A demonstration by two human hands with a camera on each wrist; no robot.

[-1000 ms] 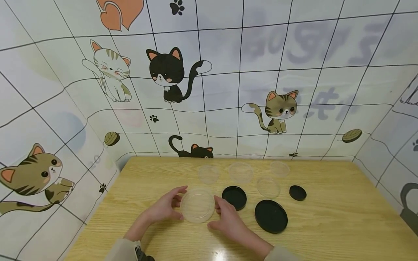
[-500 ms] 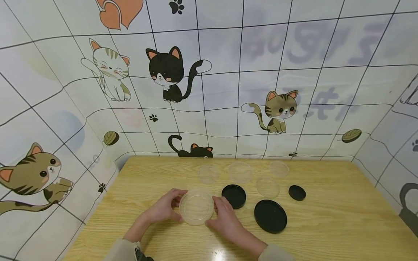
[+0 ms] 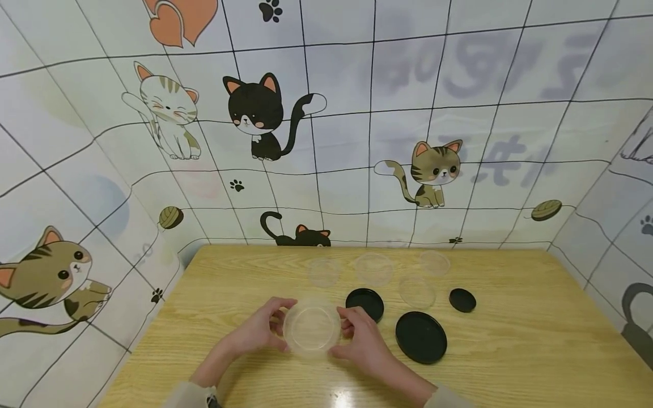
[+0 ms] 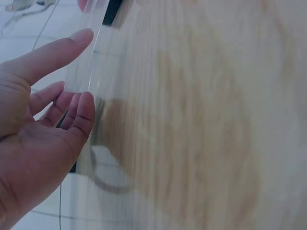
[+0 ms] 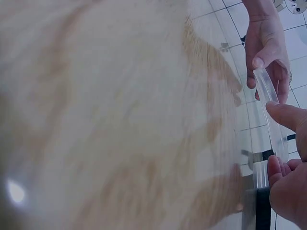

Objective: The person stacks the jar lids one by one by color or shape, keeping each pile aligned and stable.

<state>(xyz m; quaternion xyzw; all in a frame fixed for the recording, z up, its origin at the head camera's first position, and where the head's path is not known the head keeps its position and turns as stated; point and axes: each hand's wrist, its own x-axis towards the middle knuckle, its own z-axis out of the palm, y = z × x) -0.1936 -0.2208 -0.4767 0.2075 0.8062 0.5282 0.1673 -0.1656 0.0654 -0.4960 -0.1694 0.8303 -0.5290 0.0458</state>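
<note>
Between both hands is a clear round plastic lid [image 3: 312, 327] with a low rim, held by its opposite edges. The left hand [image 3: 262, 328] grips its left side, thumb toward the near side and fingers on the far side. On the opposite edge, the right hand [image 3: 364, 343] holds it in the same way. Seen nearly edge-on in the right wrist view, the lid [image 5: 271, 112] is off the table, with the thumb and fingers of each hand at its rim. In the left wrist view the left hand [image 4: 53, 105] touches the lid's edge [image 4: 88, 57].
Right of the hands lie a medium black round dish [image 3: 364, 305], a large one [image 3: 420, 337] and a small one [image 3: 462, 300]. Several clear discs, such as this one [image 3: 374, 268], lie along the back of the wooden table [image 3: 510, 340]. A cat-print wall covering [image 3: 352, 141] stands behind.
The clear lid, held by both hands throughout, has shifted slightly right and toward the head camera. The view has moved a little; the black dishes and other clear discs lie as before.
</note>
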